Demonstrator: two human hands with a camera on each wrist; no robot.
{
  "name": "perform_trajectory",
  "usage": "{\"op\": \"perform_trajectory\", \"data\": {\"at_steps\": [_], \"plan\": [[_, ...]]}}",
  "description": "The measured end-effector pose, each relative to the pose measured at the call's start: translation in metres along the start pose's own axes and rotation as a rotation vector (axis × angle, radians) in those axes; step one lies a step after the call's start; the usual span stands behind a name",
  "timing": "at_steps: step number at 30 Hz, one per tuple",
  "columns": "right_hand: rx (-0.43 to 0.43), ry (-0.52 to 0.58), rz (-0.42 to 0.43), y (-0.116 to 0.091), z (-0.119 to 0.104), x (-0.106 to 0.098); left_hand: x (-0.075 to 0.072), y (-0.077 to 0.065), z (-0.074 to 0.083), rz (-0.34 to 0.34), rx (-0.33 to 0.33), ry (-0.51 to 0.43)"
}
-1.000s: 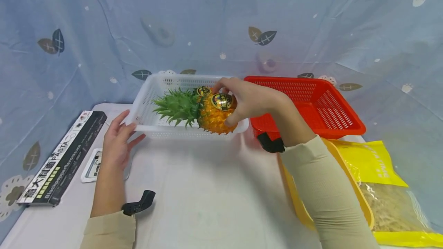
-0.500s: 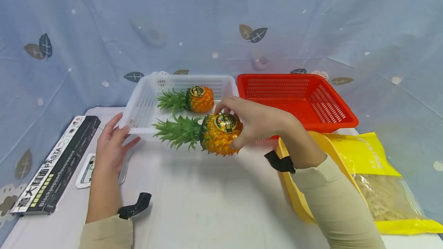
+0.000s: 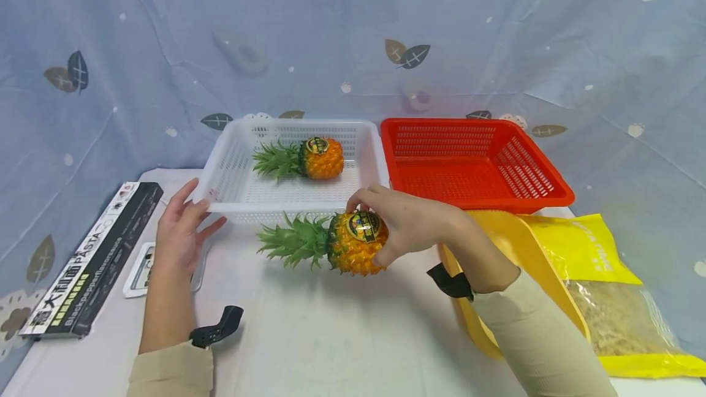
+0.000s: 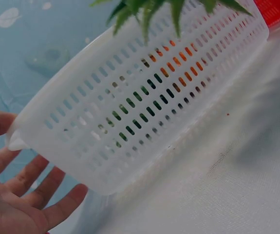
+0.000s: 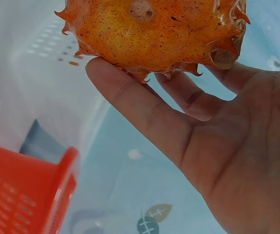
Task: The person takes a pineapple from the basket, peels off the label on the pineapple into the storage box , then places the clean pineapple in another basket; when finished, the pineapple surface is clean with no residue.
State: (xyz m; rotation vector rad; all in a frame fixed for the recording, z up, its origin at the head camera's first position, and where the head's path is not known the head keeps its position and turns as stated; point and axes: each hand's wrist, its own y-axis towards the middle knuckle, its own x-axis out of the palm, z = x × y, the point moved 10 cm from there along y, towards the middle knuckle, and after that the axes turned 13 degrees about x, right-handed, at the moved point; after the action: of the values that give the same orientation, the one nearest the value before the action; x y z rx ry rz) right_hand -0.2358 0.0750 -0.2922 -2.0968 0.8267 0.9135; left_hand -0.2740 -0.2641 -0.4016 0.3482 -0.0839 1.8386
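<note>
My right hand [image 3: 416, 222] grips the orange body of a pineapple [image 3: 358, 244], thumb on the near side and fingers on the far side. This pineapple is held sideways above the table, just in front of the white basket, with its green leaves to the left. In the right wrist view its spiky orange base [image 5: 149, 34] sits against my fingers. A second pineapple [image 3: 324, 159] lies inside the white perforated basket [image 3: 298, 206]. My left hand [image 3: 179, 231], fingers spread and fairly straight, touches the basket's front left corner; the left wrist view shows the fingers along its end wall [image 4: 57, 151].
A red basket [image 3: 441, 167] stands right of the white one. A yellow basket [image 3: 510, 238] and a yellow-and-clear bag [image 3: 612, 299] lie at the right. At the left are a long pasta box [image 3: 94, 259] and a flat pack [image 3: 144, 265]. A patterned cloth [image 3: 331, 35] hangs behind.
My right hand has lifted the pineapple out over the white basket's front rim and brought it toward me, uncovering the second pineapple. My left hand stays at the basket's corner.
</note>
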Motion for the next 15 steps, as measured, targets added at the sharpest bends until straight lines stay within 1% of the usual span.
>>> {"op": "perform_trajectory", "data": {"at_steps": [5, 12, 15], "plan": [[0.024, -0.011, -0.016, 0.001, 0.006, 0.011, 0.0, 0.0, 0.001, 0.004, -0.008, 0.014], [0.051, -0.087, -0.018, 0.006, 0.015, 0.023, 0.0, 0.0, 0.0, 0.005, -0.016, 0.013], [0.061, -0.1, -0.017, 0.007, 0.019, 0.026, 0.0, -0.001, 0.001, 0.004, -0.012, 0.014]]}}
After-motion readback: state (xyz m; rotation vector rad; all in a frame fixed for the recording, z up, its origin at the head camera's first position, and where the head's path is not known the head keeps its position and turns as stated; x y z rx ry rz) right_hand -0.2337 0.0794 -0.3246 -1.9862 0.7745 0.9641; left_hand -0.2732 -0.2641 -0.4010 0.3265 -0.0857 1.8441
